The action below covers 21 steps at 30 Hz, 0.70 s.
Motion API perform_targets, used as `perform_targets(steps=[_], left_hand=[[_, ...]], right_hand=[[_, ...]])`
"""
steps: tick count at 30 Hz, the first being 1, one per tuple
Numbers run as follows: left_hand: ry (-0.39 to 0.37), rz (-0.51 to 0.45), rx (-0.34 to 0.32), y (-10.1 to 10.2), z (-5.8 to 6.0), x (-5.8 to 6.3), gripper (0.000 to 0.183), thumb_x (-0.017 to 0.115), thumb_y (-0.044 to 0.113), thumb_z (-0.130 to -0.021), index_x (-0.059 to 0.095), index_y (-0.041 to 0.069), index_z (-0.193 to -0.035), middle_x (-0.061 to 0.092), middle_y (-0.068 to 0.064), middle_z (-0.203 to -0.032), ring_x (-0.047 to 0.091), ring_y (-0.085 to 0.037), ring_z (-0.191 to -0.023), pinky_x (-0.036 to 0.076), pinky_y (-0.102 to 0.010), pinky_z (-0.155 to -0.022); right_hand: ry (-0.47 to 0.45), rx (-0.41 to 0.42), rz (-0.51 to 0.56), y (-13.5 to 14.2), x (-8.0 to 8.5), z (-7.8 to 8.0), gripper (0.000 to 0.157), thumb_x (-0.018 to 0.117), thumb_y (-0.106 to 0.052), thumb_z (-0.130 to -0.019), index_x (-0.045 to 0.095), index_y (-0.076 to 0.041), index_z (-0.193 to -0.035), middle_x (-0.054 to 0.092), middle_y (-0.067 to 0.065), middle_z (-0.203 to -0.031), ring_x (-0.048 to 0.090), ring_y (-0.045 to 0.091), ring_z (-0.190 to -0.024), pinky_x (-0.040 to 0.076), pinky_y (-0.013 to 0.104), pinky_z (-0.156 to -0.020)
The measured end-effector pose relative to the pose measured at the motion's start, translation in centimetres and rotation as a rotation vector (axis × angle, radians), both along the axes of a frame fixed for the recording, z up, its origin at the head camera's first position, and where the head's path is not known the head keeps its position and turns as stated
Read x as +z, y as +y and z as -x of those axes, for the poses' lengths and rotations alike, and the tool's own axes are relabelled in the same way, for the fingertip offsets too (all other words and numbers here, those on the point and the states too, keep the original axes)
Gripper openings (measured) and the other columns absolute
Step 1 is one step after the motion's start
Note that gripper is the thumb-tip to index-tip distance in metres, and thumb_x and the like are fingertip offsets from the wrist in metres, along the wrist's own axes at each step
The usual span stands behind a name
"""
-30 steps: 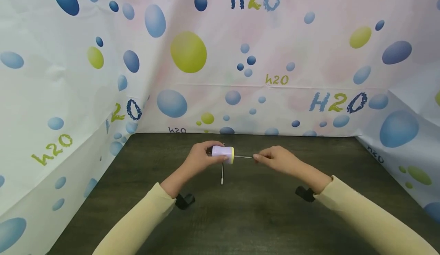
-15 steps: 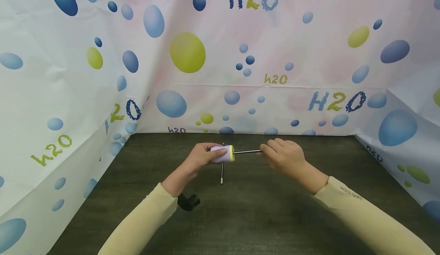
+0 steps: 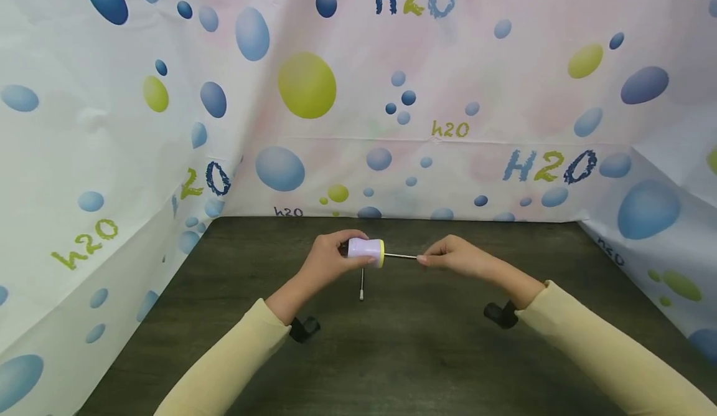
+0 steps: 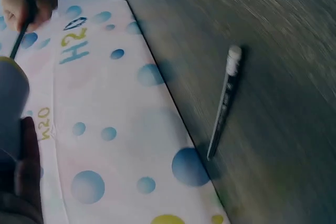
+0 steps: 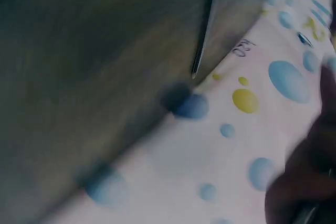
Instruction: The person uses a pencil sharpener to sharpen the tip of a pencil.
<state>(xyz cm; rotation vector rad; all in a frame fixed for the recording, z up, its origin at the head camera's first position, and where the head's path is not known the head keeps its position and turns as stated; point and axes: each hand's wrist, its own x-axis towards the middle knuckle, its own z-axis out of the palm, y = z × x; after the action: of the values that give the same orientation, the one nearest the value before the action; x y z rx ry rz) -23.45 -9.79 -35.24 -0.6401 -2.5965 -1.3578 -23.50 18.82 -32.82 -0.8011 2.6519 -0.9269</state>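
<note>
While the left hand (image 3: 327, 259) gripped the lilac cylinder (image 3: 363, 249), its yellow-rimmed end facing right, the right hand (image 3: 458, 256) pinched a slender stick (image 3: 400, 256) running sideways from that end, roughly along the cylinder's axis.

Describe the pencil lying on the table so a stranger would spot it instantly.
Start with the dark table, toward its far edge by the bubble-print backdrop. In the head view, a slim pencil lies there, partly hidden by the lilac cylinder, its white end nearest the camera. Unlike the thin rod at the cylinder's yellow rim, it is unheld.
</note>
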Motion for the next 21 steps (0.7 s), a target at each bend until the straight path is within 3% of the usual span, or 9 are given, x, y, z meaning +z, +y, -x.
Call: perform_targets(steps=[3, 4, 7, 11, 12, 15, 17, 19, 21], left_hand=[[-0.132, -0.055, 0.069, -0.1, 0.6, 0.3, 0.034, 0.082, 0.022, -0.087, 0.075, 0.006, -0.115, 0.075, -0.016, -0.108, 0.066, -0.019, -0.087, 0.053, -0.025, -0.07], [-0.178, -0.073, 0.081, -0.1, 0.7, 0.3, 0.034, 0.08, 0.024, -0.088, 0.075, 0.006, -0.116, 0.074, -0.016, -0.109, 0.065, -0.017, -0.087, 0.052, -0.025, -0.069], [-0.325, -0.169, 0.07, -0.1, 1.2, 0.5, 0.037, 0.074, 0.026, -0.094, 0.073, 0.001, -0.121, 0.073, -0.019, -0.113, 0.064, -0.014, -0.087, 0.056, -0.025, -0.073], [-0.506, -0.326, 0.023, -0.2, 1.2, 0.7, 0.043, 0.065, 0.023, -0.1, 0.066, -0.009, -0.128, 0.069, -0.02, -0.115, 0.064, -0.011, -0.085, 0.061, -0.036, -0.088], [-0.532, -0.342, 0.013, -0.2, 1.2, 0.8, 0.043, 0.064, 0.022, -0.1, 0.065, -0.01, -0.129, 0.069, -0.02, -0.115, 0.065, -0.01, -0.085, 0.061, -0.039, -0.091], [-0.557, -0.328, 0.002, -0.2, 0.9, 1.0, 0.043, 0.064, 0.022, -0.101, 0.065, -0.01, -0.129, 0.069, -0.019, -0.115, 0.065, -0.01, -0.085, 0.06, -0.043, -0.096], [-0.525, -0.289, -0.007, -0.1, 0.9, 0.8, 0.042, 0.065, 0.021, -0.1, 0.066, -0.009, -0.128, 0.07, -0.02, -0.114, 0.065, -0.011, -0.084, 0.06, -0.045, -0.095], [-0.459, -0.227, 0.002, -0.2, 0.8, 0.6, 0.039, 0.069, 0.021, -0.098, 0.068, -0.007, -0.126, 0.071, -0.02, -0.113, 0.064, -0.012, -0.085, 0.062, -0.039, -0.088], [-0.361, -0.161, 0.017, -0.3, 0.7, 0.3, 0.037, 0.073, 0.02, -0.094, 0.071, -0.004, -0.122, 0.072, -0.02, -0.11, 0.063, -0.013, -0.084, 0.06, -0.031, -0.079]], right_hand=[[0.494, -0.034, -0.158, -0.5, -0.5, -0.7, 0.028, 0.064, -0.029, -0.101, 0.078, -0.009, -0.112, 0.078, 0.008, -0.095, 0.066, 0.015, -0.074, 0.05, 0.029, -0.061], [0.655, -0.046, -0.198, -0.7, -0.7, -0.8, 0.028, 0.066, -0.03, -0.098, 0.078, -0.009, -0.114, 0.075, 0.006, -0.088, 0.064, 0.016, -0.07, 0.048, 0.029, -0.058], [1.119, -0.043, -0.251, -0.9, -1.4, -0.7, 0.035, 0.055, -0.036, -0.105, 0.076, -0.009, -0.111, 0.061, 0.003, -0.076, 0.053, 0.017, -0.063, 0.04, 0.028, -0.054], [1.538, 0.033, -0.172, -0.7, -2.1, 0.2, 0.046, 0.035, -0.039, -0.111, 0.069, -0.008, -0.104, 0.055, 0.003, -0.076, 0.047, 0.017, -0.061, 0.037, 0.027, -0.051], [1.608, 0.049, -0.151, -0.7, -2.3, 0.4, 0.042, 0.038, -0.036, -0.112, 0.066, -0.008, -0.101, 0.055, 0.003, -0.075, 0.047, 0.017, -0.06, 0.037, 0.027, -0.049], [1.718, 0.079, -0.108, -0.6, -2.5, 1.0, 0.035, 0.043, -0.031, -0.111, 0.064, -0.009, -0.094, 0.052, 0.001, -0.07, 0.043, 0.014, -0.055, 0.031, 0.025, -0.044], [1.69, 0.072, -0.078, -0.7, -2.6, 1.1, 0.037, 0.043, -0.031, -0.111, 0.065, -0.01, -0.09, 0.051, 0.001, -0.066, 0.042, 0.013, -0.051, 0.029, 0.024, -0.042], [1.575, 0.058, -0.082, -0.8, -2.7, 0.9, 0.042, 0.04, -0.033, -0.112, 0.066, -0.011, -0.088, 0.051, 0.0, -0.063, 0.041, 0.013, -0.048, 0.026, 0.025, -0.04], [1.318, 0.059, -0.082, -1.0, -2.5, 0.4, 0.044, 0.041, -0.035, -0.111, 0.07, -0.011, -0.088, 0.057, -0.001, -0.062, 0.043, 0.01, -0.047, 0.026, 0.024, -0.04]])
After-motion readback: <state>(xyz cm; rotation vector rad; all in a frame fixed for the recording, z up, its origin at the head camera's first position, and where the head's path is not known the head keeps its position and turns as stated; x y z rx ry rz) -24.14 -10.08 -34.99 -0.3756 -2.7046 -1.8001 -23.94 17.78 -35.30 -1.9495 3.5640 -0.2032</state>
